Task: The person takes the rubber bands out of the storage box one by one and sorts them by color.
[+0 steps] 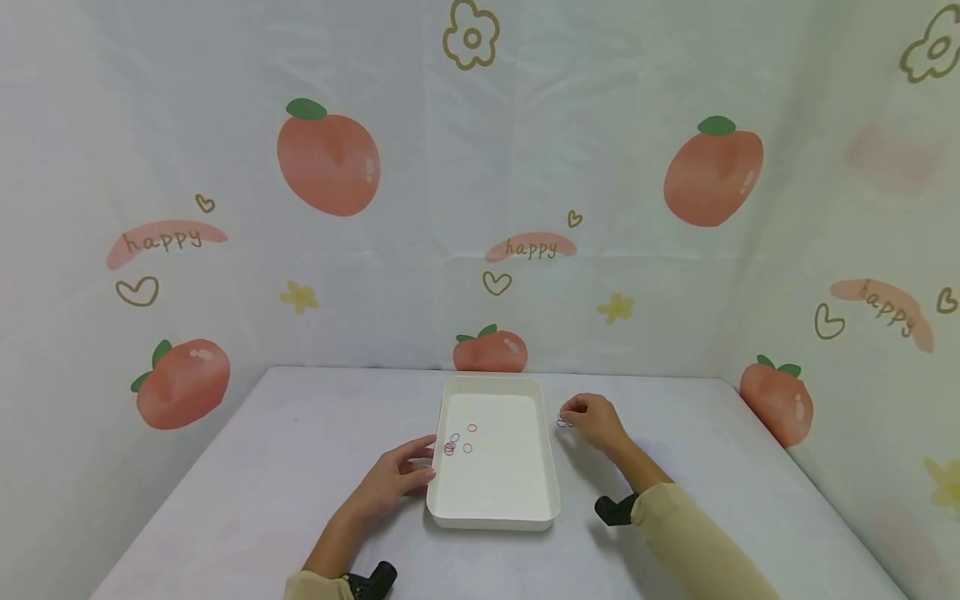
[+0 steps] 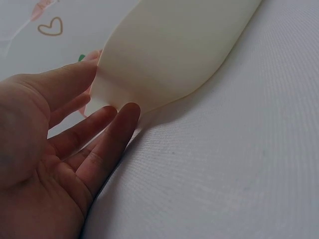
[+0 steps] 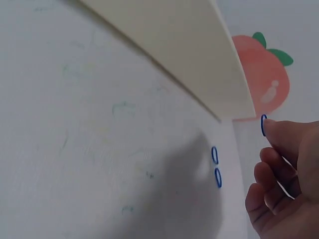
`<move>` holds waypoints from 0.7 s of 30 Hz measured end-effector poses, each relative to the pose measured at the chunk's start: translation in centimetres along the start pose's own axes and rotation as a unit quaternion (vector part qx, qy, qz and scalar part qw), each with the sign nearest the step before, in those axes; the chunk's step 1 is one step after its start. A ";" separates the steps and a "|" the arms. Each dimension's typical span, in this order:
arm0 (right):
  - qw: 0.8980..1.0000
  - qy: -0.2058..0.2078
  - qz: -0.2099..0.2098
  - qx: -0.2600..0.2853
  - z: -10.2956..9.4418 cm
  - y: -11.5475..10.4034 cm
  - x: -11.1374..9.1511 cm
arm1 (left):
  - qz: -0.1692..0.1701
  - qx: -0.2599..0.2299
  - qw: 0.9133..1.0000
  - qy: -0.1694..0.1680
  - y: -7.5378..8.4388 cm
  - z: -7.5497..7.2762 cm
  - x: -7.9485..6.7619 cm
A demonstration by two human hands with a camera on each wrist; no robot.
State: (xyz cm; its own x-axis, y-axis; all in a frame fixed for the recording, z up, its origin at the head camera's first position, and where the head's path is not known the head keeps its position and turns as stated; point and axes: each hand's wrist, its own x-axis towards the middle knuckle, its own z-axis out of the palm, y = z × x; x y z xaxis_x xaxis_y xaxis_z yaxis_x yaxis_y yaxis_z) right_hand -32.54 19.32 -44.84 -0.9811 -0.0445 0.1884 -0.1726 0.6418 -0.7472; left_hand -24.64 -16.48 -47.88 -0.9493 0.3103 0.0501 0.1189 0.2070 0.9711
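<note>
A white rectangular tray (image 1: pixel 495 492) lies on the table with several thin red rings (image 1: pixel 467 448) and a blue ring (image 1: pixel 455 437) inside, towards its left. My left hand (image 1: pixel 393 481) touches the tray's left side, its fingers resting loosely against the outer wall in the left wrist view. Right of the tray, my right hand (image 1: pixel 596 421) pinches a thin blue ring (image 3: pixel 263 125) between thumb and index finger, above the table. Two more blue rings (image 3: pixel 215 155) lie below it on the table, side by side. The right index fingertip is mostly hidden behind the thumb.
The table (image 1: pixel 285 467) has a white cover with faint coloured marks. A white curtain (image 1: pixel 420 292) printed with fruit, hearts and flowers hangs behind and at both sides. The tray's raised wall stands between the two hands.
</note>
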 end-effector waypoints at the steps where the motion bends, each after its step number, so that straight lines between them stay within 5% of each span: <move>1: 1.000 0.002 -0.002 -0.004 -0.1 0.3 0.0 | -0.001 0.002 1.000 0.001 0.0 0.0 0.0; 21: 0.997 0.018 0.069 -0.034 -0.7 2.6 0.6 | 0.004 0.014 1.000 0.001 -0.2 -0.1 0.1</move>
State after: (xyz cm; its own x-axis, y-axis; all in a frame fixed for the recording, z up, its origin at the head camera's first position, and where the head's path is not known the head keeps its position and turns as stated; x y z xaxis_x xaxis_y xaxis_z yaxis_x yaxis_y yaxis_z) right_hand -33.54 21.45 -46.21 -0.9911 0.0750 0.1100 -0.0279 0.6907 -0.7226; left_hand -24.83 -16.61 -48.06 -0.9489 0.3102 0.0577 0.1340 0.2307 0.9638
